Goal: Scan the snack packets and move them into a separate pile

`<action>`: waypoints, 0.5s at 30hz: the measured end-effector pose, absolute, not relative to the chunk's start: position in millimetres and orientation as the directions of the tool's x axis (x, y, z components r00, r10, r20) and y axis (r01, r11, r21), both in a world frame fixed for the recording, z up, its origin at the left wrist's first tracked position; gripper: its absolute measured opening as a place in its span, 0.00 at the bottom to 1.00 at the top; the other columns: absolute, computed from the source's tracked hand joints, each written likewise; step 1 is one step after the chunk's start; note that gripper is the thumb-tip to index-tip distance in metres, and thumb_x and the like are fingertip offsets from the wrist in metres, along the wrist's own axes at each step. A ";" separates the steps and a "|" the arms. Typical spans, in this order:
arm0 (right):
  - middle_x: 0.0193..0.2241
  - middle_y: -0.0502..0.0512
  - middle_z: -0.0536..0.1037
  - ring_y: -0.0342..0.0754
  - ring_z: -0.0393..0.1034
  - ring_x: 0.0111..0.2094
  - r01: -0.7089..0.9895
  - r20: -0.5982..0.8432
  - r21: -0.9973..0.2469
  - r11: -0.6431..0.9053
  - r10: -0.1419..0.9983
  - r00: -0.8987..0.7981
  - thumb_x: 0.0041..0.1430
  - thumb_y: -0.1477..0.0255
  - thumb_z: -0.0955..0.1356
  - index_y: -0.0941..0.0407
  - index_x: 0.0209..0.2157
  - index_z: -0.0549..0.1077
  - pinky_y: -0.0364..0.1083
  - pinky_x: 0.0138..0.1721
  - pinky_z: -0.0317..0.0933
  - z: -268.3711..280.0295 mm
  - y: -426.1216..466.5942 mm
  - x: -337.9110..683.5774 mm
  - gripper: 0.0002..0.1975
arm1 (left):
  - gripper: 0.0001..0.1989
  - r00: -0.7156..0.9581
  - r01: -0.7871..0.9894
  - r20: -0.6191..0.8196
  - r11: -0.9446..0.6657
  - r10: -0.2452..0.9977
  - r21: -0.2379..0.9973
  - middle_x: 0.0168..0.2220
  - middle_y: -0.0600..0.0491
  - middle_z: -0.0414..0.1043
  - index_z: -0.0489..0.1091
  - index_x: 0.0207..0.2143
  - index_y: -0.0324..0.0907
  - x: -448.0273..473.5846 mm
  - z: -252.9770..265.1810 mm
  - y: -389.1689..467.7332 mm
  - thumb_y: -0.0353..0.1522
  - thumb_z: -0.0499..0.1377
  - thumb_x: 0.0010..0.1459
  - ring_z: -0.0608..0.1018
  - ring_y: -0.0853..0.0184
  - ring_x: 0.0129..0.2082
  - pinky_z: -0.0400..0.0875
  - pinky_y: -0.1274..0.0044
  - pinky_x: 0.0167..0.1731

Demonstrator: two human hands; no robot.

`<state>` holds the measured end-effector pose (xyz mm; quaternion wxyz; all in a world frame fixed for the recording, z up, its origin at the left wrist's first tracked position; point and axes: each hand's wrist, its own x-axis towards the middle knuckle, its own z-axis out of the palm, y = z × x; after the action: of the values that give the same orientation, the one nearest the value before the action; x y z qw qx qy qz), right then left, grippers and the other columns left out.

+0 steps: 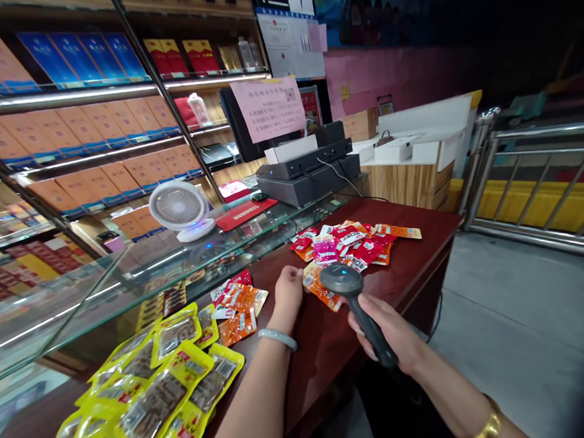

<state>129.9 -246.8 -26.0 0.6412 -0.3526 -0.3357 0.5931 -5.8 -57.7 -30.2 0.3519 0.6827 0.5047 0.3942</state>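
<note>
My right hand (pixel 387 329) is wrapped round the handle of a dark grey barcode scanner (pixel 365 317), its head tilted over the table. Under the scanner head lies an orange snack packet (pixel 317 284), and my left hand (pixel 290 289) pinches its left edge. Beyond them is a heap of red, pink and orange snack packets (pixel 355 243). A smaller group of orange and red packets (pixel 240 305) sits left of my left wrist. Nearer to me, yellow clear-windowed food packets (pixel 160 390) are piled at the lower left.
The dark red table (pixel 332 355) adjoins a glass display counter (pixel 127 287). On the glass stand a white fan (pixel 180 208) and a black cash drawer (pixel 305 180) with a monitor behind it. Shelves of boxes (pixel 78 130) line the left; a metal railing (pixel 539 176) stands at right.
</note>
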 end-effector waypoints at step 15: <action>0.18 0.40 0.63 0.35 0.55 0.11 -0.475 0.027 -0.880 0.021 1.000 -0.006 0.66 0.55 0.62 0.55 0.41 0.65 0.35 0.10 0.53 -30.5 -237.4 104.0 0.17 | 0.10 0.128 0.594 0.248 -0.274 0.960 0.756 0.32 0.50 0.75 0.70 0.35 0.41 -38.2 -7.6 -40.3 0.35 0.52 0.61 0.76 0.66 0.33 0.66 0.77 0.35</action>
<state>104.0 -237.4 -30.5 0.6103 -0.3529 -0.3717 0.6040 -38.2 -40.3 -7.6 0.2491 0.7085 0.5485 0.3676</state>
